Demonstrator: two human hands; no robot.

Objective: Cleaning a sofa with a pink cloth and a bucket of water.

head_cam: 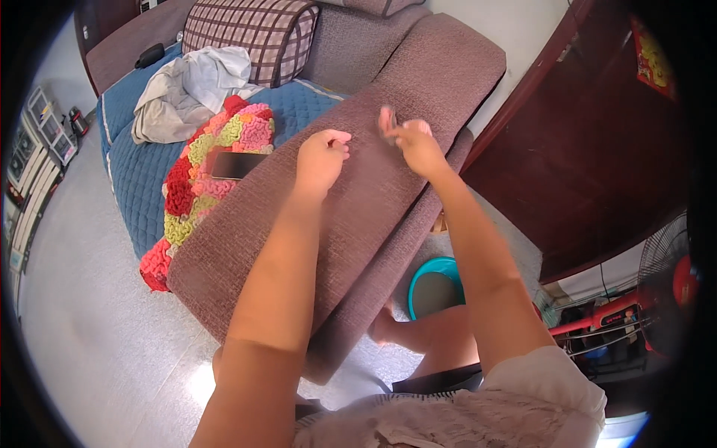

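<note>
My left hand (325,158) is above the brown woven-fabric sofa arm (358,207), its fingers curled in and nothing visible between them. To its right, my right hand (419,144) is over the same arm, near its far part. Motion blurs the fingers of that hand, and a pinkish blurred shape shows at their tips. Whether that shape is a finger or a small held thing cannot be made out. Left of the sofa arm, a dark-screened phone (238,166) lies on a crocheted mat (196,185) in red, pink and yellow-green.
A blue quilted cover (131,190) lies on the sofa seat, with a pale crumpled cloth (190,95) and a checked cushion (249,39). A teal basin (413,297) stands on the floor by my leg. At right are a dark red door (582,145) and a fan (666,274).
</note>
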